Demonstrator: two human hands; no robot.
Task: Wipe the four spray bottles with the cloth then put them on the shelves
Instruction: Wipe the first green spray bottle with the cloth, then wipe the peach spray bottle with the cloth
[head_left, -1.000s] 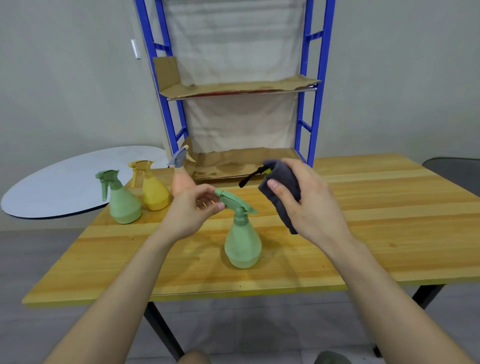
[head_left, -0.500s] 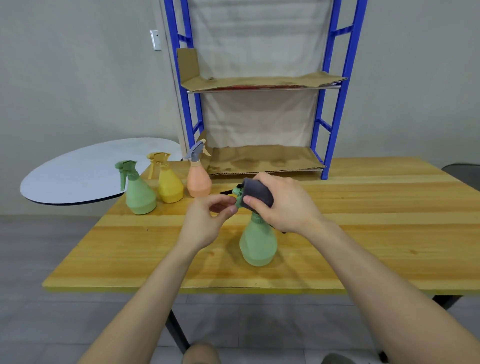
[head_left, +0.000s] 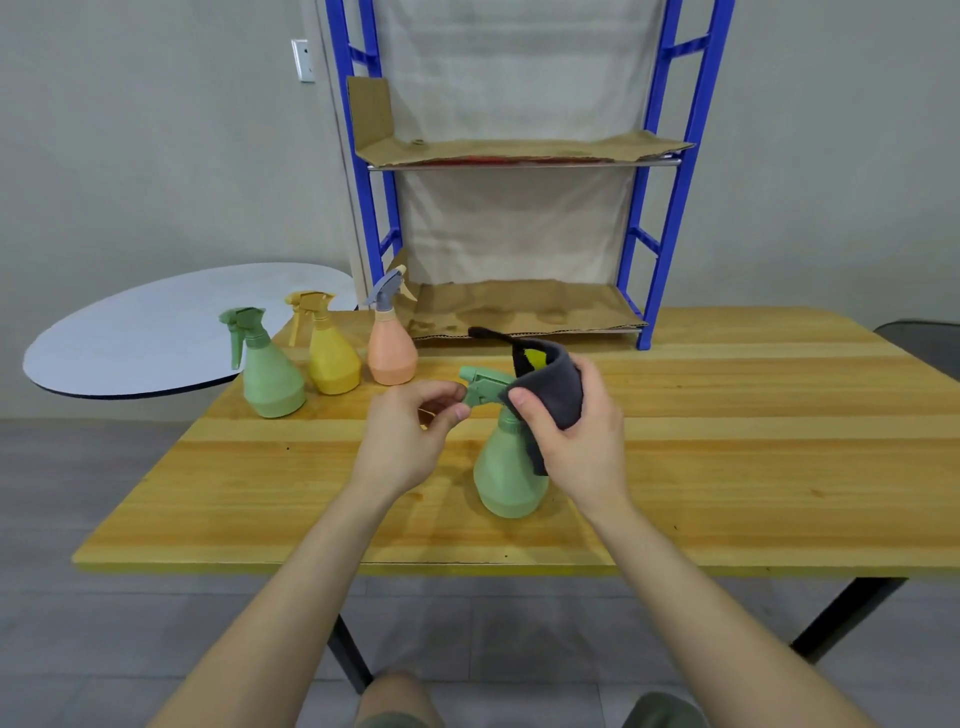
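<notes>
The green plastic spray bottle (head_left: 511, 475) is pinched at its trigger by the left hand (head_left: 402, 439); the dark grey cloth (head_left: 553, 387) is gripped against its top by the right hand (head_left: 576, 431).

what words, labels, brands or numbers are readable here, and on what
No readable text anywhere.
Yellow patch on the cloth: no legible writing.
Red marking along the upper shelf cardboard: seen edge-on, unreadable.
Near green bottle: no label visible.

Dark cloth (head_left: 556, 384) drapes over the upright nearer green bottle (head_left: 511, 478).
</notes>
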